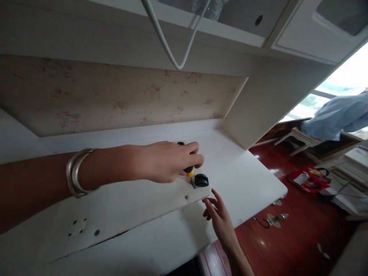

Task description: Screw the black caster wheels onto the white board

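Observation:
My left hand (168,161), with silver bangles on the wrist, is closed around a screwdriver (188,170) that has a black and yellow handle. The tool stands upright over the bracket of a small black caster wheel (200,180) fixed near the end of a white board (123,207). My right hand (216,211) reaches in from below with fingers apart, touching the end of the board just under the wheel. It holds nothing.
The board lies on a white desk (247,172) under a shelf unit with floral backing. A white cable (172,46) loops down from above. Red wooden floor at right carries metal parts (274,219) and a red tray (309,179).

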A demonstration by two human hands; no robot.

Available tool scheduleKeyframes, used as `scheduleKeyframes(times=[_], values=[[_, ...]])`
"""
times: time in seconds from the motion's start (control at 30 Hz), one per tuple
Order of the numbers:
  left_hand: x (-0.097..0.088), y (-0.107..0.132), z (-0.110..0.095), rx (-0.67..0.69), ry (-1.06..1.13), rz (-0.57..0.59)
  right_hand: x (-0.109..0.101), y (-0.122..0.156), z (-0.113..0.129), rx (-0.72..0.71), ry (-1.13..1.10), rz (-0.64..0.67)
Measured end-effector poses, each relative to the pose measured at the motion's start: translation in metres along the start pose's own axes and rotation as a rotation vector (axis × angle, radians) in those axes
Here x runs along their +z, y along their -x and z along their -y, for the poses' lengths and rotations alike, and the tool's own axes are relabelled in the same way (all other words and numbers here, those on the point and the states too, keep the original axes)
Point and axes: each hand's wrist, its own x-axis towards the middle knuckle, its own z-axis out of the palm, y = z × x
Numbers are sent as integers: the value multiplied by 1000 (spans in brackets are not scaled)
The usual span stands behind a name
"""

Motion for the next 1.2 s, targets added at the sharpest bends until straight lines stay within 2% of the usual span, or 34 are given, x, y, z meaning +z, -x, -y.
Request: scheduleKeyframes(times=[0.13,0.23,0.3,0.4,0.47,0.6,0.67,0.73,0.8,0.9,1.0,1.2], values=[[1,-7,-3,-145,-151,-76,1,0,1,-5,-7,9],[7,-10,-4,-218,-177,-128,1,0,1,6,-10,16],[10,-7,-4,-166,-106,-129,0,-1,0,8,-12,13],[9,1,-1,-15,26,-42,-1,-2,-3,10,-17,3],[6,4,0,2,12,-4,-2,-3,-4,17,-17,4],[3,-1,-2,-192,-128,-31,0,-3,-7,18,-27,5],[6,-6,-4,-280,-129,-62,1,-4,-9,20,-25,7],[9,-8,-5,-304,-61,-99,0,-4,-12,25,-17,19],[11,-7,-4,-256,77,-110,-1,-5,-14,26,-11,26],[8,-2,-2,-104,247,-35,-1,-4,-14,25,0,30],[3,-2,-1,-44,212,27,0,-3,-12,21,5,33],[10,-13,-4,-286,-23,-107,1,-3,-12,5,-8,28]])
